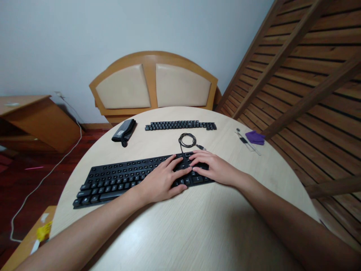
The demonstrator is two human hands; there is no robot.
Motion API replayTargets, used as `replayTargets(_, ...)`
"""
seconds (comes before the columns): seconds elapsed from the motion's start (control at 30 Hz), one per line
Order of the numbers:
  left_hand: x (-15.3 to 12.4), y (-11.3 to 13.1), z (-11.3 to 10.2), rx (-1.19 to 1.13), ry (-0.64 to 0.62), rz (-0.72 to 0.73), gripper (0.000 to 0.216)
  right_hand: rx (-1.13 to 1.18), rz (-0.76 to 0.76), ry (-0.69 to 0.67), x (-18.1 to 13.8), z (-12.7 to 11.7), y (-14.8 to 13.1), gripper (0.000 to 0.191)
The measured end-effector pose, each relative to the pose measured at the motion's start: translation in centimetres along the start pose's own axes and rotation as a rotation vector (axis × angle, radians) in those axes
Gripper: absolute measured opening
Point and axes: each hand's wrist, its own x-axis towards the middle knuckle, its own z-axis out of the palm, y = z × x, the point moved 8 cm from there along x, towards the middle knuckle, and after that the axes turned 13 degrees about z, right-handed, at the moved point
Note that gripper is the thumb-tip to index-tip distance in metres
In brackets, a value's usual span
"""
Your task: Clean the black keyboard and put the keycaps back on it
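A black keyboard lies at a slant on the round table. Its near rows carry keycaps, while the far rows show bare switches. My left hand rests on its right half with fingers spread and the thumb on the near edge. Over the number pad, my right hand has its fingers curled, thumb and fingertips close together; whatever is between them is too small to make out. Loose keycaps stand in rows beyond the keyboard. A coiled black cable runs from the keyboard's back edge to a USB plug.
On the round table a grey and black pouch lies at the back left. Small thin tools and a purple cloth are at the right. Beyond stands a padded headboard; a slatted wooden panel rises on the right.
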Motion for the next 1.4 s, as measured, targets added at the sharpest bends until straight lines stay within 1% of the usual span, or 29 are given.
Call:
replayTargets(0.23,0.0,0.1,0.0,-0.013,0.017,0.018,0.055,-0.010,-0.011,0.002,0.0,0.0,0.0,0.010)
replayTargets(0.63,-0.1,-0.1,0.2,-0.016,0.006,0.011,0.055,0.023,0.005,0.003,0.0,-0.2,0.1,0.010)
replayTargets(1.03,0.0,0.0,-0.1,-0.025,0.023,0.016,0.054,0.008,0.018,0.009,0.1,0.0,0.2,0.010)
replayTargets(1.23,0.2,0.2,-0.1,0.005,0.000,0.037,0.052,-0.036,0.015,0.008,0.1,-0.2,-0.3,0.009)
replayTargets(1.4,0.2,0.2,-0.2,-0.006,0.017,0.045,0.051,-0.093,0.003,0.002,0.2,-0.2,-0.9,0.011)
